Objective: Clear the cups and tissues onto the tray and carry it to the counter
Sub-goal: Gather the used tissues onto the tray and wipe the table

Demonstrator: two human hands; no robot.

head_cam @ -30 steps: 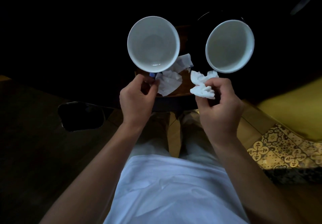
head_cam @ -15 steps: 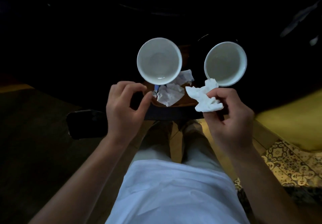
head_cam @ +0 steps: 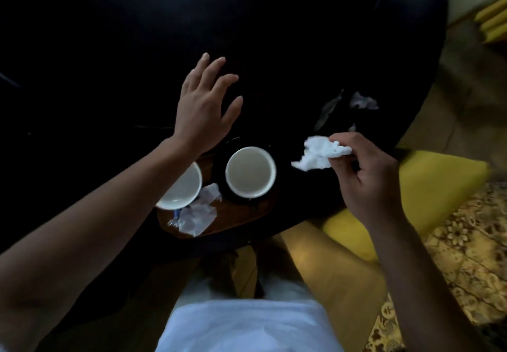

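Observation:
Two white cups stand on a brown wooden tray (head_cam: 241, 218) at the near edge of a dark round table (head_cam: 301, 50). The left cup (head_cam: 182, 190) is partly hidden under my left forearm; the right cup (head_cam: 250, 171) sits on a black saucer. Crumpled tissues (head_cam: 199, 213) lie on the tray in front of the cups. My left hand (head_cam: 205, 107) reaches out flat over the dark table beyond the cups, fingers spread, holding nothing. My right hand (head_cam: 367, 170) pinches a crumpled white tissue (head_cam: 319, 153) right of the tray. Another crumpled tissue (head_cam: 362, 102) lies farther out on the table.
A yellow cushioned seat (head_cam: 428, 187) stands right of the table, over a patterned floor (head_cam: 466, 242). More yellow cushions (head_cam: 493, 20) show at the top right. My white shirt and legs fill the bottom of the view.
My left hand has let go near the tray's tissues and stretched forward over the table, fingers spread. My right hand moved right with its tissue. The view has shifted, so the cups sit lower.

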